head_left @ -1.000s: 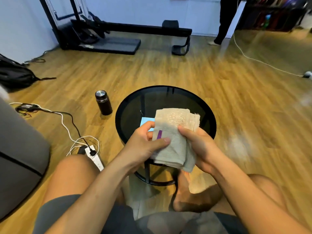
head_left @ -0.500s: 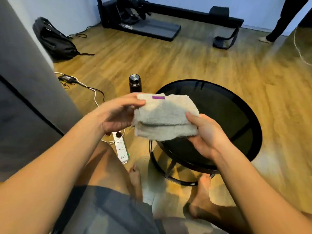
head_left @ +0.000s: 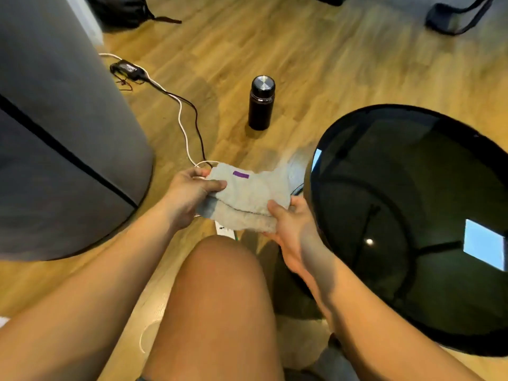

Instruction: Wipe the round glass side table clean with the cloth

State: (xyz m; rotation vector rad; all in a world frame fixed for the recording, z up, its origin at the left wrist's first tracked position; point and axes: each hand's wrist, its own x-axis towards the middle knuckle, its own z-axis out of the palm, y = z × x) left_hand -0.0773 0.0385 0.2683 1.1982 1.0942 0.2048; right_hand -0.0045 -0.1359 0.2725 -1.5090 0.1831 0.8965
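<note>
A folded beige cloth (head_left: 247, 199) with a small purple tag is held in the air between both hands, to the left of the table. My left hand (head_left: 189, 196) grips its left end, thumb on top. My right hand (head_left: 291, 224) pinches its lower right corner. The round dark glass side table (head_left: 406, 215) with a black rim fills the right side, its near-left rim just beside my right hand. The cloth is not touching the glass.
A black flask (head_left: 261, 103) with a steel lid stands on the wooden floor behind the cloth. A grey sofa arm (head_left: 63, 138) is at the left. Black and white cables (head_left: 187, 116) run to a power strip (head_left: 224, 229) under the cloth. My bare knee (head_left: 222, 298) is below.
The view has swung left and down, so the table now sits at the right. The cloth, held vertically over the glass a second ago, is turned flat and held left of the table.
</note>
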